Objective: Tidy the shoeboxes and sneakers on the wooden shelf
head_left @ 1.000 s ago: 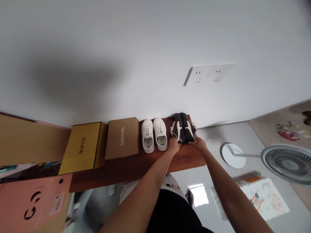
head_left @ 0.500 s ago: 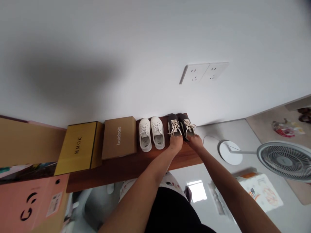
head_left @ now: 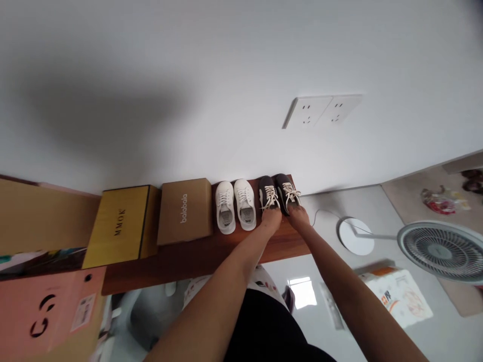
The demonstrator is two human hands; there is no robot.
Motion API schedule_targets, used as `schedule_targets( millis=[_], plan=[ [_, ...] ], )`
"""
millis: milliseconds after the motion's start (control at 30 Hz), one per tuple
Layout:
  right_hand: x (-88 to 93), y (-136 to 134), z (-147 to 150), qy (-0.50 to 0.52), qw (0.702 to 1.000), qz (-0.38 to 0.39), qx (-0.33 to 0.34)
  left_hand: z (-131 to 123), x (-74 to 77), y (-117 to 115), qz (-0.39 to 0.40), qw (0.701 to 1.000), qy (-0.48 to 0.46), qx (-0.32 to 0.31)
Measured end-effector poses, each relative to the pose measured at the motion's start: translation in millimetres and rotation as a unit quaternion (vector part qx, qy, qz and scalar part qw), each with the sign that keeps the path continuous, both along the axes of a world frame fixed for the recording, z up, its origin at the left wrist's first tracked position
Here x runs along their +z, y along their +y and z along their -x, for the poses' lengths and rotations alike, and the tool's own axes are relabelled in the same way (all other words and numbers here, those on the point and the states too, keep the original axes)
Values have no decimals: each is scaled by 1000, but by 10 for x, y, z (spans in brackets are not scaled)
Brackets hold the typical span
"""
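Observation:
Two dark sneakers with cream laces stand side by side at the right end of a reddish-brown wooden shelf [head_left: 204,261], toes toward the wall. My left hand [head_left: 271,218] grips the heel of the left dark sneaker [head_left: 267,189]. At the heel of the right dark sneaker [head_left: 286,188] is my right hand [head_left: 299,216], closed on it. The fingertips of both hands are hidden inside the shoes. Just left of them, a pair of white sneakers [head_left: 244,198] rests on the shelf, also toes to the wall.
A brown balabala box [head_left: 184,211] and a yellow MMOK box [head_left: 116,226] sit left on the shelf, with a pink box [head_left: 49,311] lower left. On the right stand a fan [head_left: 439,250] and a white package [head_left: 400,296]. A socket plate [head_left: 322,110] is on the wall.
The dark sneakers and both hands have shifted slightly left, closer to the white pair. The camera view has also moved a little.

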State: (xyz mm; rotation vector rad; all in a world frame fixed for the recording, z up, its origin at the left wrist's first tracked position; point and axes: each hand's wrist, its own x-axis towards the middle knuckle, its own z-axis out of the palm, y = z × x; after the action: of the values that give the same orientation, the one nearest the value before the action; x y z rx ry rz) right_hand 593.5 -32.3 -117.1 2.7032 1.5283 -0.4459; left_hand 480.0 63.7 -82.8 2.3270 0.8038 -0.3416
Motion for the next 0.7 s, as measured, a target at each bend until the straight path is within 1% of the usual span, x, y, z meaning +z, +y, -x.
schedule_targets(
  millis=[67, 133, 200, 233, 300, 333, 400, 433, 467, 500, 533, 567, 600, 633, 667, 700],
  plan=[
    [47, -24, 49, -9, 999, -30, -20, 79, 78, 29, -5, 1000, -15, -7],
    [110, -68, 128, -2, 995, -87, -49, 229, 172, 79, 2, 999, -50, 4],
    [179, -119, 263, 28, 983, -158, -85, 496, 262, 139, 28, 994, -95, 39],
    [212, -144, 361, 55, 974, -192, -107, 684, 299, 167, 45, 990, -115, 62],
    [273, -183, 638, 134, 947, -239, -165, 1163, 342, 204, 80, 980, -141, 119],
    [297, -196, 819, 193, 929, -249, -194, 1444, 345, 211, 94, 973, -145, 152],
    [325, -207, 1259, 339, 872, -256, -245, 2052, 308, 206, 121, 952, -147, 239],
    [325, -203, 1503, 410, 840, -247, -257, 2361, 268, 202, 139, 938, -148, 282],
    [315, -191, 1754, 485, 808, -218, -253, 2664, 218, 204, 161, 919, -145, 329],
    [295, -167, 2000, 550, 780, -175, -243, 2954, 162, 217, 184, 893, -143, 386],
    [267, -130, 2234, 590, 758, -142, -238, 3229, 104, 247, 202, 858, -141, 450],
    [233, -77, 2449, 618, 743, -109, -232, 3487, 51, 298, 209, 818, -144, 517],
    [196, -4, 2643, 636, 732, -82, -230, 3729, 7, 372, 206, 770, -157, 583],
    [160, 89, 2813, 646, 724, -66, -234, 3956, -24, 469, 198, 716, -175, 646],
    [127, 200, 2962, 652, 716, -57, -243, 4168, -40, 589, 190, 659, -198, 700],
    [98, 328, 3089, 656, 707, -57, -257, 4368, -41, 727, 187, 605, -223, 741]
  ],
)
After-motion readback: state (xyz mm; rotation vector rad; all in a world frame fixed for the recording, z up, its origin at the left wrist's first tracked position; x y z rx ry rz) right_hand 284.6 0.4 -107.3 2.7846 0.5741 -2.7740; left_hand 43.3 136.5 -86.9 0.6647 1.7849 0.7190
